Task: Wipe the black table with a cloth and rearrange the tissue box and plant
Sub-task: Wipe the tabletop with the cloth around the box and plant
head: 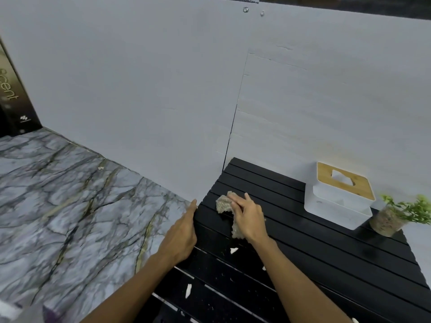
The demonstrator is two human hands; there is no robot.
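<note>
A black slatted table (326,257) stands against the white wall. My right hand (248,215) presses a crumpled beige cloth (224,202) onto the table's far left part, fingers laid over it. My left hand (184,234) rests flat against the table's left edge, fingers straight. A white tissue box (335,201) with a wooden lid sits at the back right of the table. Right beside it stands a small green plant (401,212) in a glass pot. White crumbs (234,250) lie scattered on the slats near my arms.
A marbled grey floor (70,201) spreads to the left of the table. The white wall (163,89) runs close behind the table. A dark printed board (14,96) leans at the far left.
</note>
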